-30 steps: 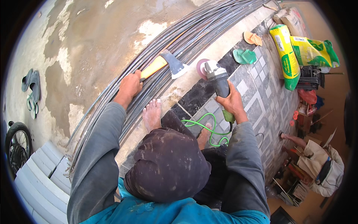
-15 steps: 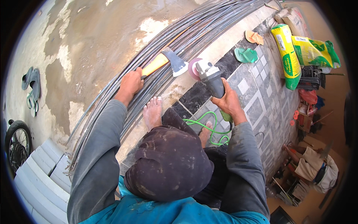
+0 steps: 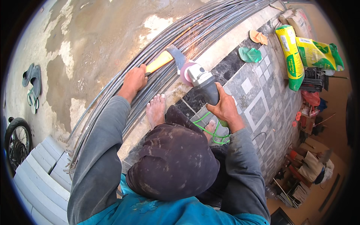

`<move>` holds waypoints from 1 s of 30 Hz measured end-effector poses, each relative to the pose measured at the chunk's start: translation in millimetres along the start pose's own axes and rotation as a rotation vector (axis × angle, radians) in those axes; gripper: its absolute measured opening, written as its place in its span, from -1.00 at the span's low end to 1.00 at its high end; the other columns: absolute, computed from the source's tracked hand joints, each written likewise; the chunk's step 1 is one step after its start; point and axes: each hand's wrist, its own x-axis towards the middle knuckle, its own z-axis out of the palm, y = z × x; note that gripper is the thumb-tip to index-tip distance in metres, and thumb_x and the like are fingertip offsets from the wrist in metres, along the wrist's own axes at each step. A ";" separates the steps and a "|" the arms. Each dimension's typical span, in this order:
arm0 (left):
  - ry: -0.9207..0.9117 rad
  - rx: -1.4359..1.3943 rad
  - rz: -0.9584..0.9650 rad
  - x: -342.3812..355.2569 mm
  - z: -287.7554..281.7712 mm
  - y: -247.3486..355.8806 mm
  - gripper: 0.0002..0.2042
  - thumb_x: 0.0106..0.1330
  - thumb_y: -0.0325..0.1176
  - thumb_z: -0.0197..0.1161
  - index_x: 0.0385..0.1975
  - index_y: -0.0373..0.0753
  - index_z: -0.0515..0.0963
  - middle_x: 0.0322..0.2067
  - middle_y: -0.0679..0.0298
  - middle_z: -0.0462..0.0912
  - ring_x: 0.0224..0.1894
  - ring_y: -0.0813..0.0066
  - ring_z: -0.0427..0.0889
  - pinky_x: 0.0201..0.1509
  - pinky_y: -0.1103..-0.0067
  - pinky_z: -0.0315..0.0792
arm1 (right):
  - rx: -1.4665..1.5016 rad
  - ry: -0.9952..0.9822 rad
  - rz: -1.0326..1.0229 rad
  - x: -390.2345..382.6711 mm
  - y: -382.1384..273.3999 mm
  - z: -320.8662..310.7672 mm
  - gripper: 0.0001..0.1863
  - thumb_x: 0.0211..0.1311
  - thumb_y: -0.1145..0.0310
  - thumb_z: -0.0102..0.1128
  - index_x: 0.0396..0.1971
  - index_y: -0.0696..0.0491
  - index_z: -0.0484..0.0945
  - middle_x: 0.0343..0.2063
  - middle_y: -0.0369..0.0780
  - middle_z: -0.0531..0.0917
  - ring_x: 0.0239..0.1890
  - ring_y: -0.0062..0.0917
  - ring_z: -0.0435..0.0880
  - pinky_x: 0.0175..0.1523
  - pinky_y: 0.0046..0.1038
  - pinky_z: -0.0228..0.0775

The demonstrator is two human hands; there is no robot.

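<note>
My left hand [image 3: 135, 81] is closed round the dark end of a hatchet's yellow handle [image 3: 159, 62]. The hatchet's grey blade [image 3: 177, 56] points right, over a long bundle of steel rods. In my right hand [image 3: 226, 107] is an angle grinder [image 3: 207, 86] with a dark body and a silver head. Its pinkish disc [image 3: 186, 74] meets the blade's edge, and orange sparks [image 3: 194, 40] spray up beyond it. From the grinder a bright green cord [image 3: 204, 119] loops down by my right foot.
Steel rods [image 3: 150, 88] run diagonally beside a tiled floor [image 3: 258, 97]. Green flip-flops [image 3: 250, 55] and orange ones [image 3: 258, 37] lie on it. Yellow-green bags [image 3: 291, 56] stand at right. Grey blocks [image 3: 43, 168] and a wheel [image 3: 18, 138] are at lower left. A person [image 3: 313, 167] works at lower right.
The grinder has moved left onto the hatchet's edge, and sparks now fly. My left hand and the hatchet have shifted slightly right.
</note>
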 end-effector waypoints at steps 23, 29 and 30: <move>-0.074 -0.006 -0.045 2.2 -4.5 3.3 -0.67 0.28 -0.32 0.37 -0.04 -0.30 0.47 -0.16 -0.13 0.74 -0.01 -0.12 0.73 0.07 0.11 0.57 | -0.032 0.006 0.033 7.0 11.9 -1.1 -0.01 -0.11 0.21 0.46 0.41 0.11 0.28 -0.24 0.20 0.73 -0.15 0.13 0.74 0.04 -0.06 0.58; -0.049 -0.045 -0.018 2.6 -2.2 -2.5 -0.66 0.25 -0.34 0.37 -0.06 -0.31 0.44 -0.21 -0.18 0.70 -0.06 -0.19 0.70 0.05 0.06 0.54 | -0.048 -0.049 -0.007 4.1 7.4 7.2 -0.04 -0.10 0.22 0.45 0.41 0.02 0.28 -0.24 0.18 0.73 -0.15 0.12 0.74 0.04 -0.05 0.58; -0.044 -0.034 -0.015 1.8 -2.5 -3.0 -0.66 0.25 -0.34 0.38 -0.06 -0.31 0.45 -0.21 -0.16 0.72 -0.06 -0.17 0.71 0.04 0.07 0.56 | -0.014 -0.046 0.056 10.8 9.0 0.4 -0.02 -0.10 0.21 0.45 0.42 0.05 0.27 -0.25 0.18 0.74 -0.15 0.12 0.74 0.04 -0.05 0.58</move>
